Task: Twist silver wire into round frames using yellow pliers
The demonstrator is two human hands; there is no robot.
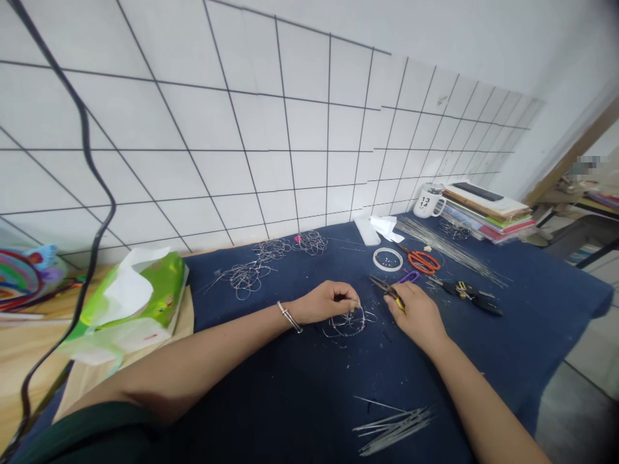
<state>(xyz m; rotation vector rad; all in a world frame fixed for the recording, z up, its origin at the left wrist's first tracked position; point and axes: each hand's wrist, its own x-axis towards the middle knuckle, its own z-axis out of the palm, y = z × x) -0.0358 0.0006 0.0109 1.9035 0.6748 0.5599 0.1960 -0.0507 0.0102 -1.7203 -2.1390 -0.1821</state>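
Observation:
My left hand pinches the upper edge of a round, beaded wire piece made of thin looped wire. The fingertips cover part of the wire. To its right, my right hand is closed round a pair of pliers with dark jaws and yellow-and-black handles. The jaws point up and left, a short way from the wire piece, and they do not touch it. Just behind the pliers lies a purple-handled tool. A white ring-shaped dish with small beads in it stands further back.
Orange-handled scissors and black pliers lie on the right. Wire tangles rest near the wall. Loose wire lengths are in front, with longer wires behind. A mug, stacked books and a green tissue pack flank the dark cloth.

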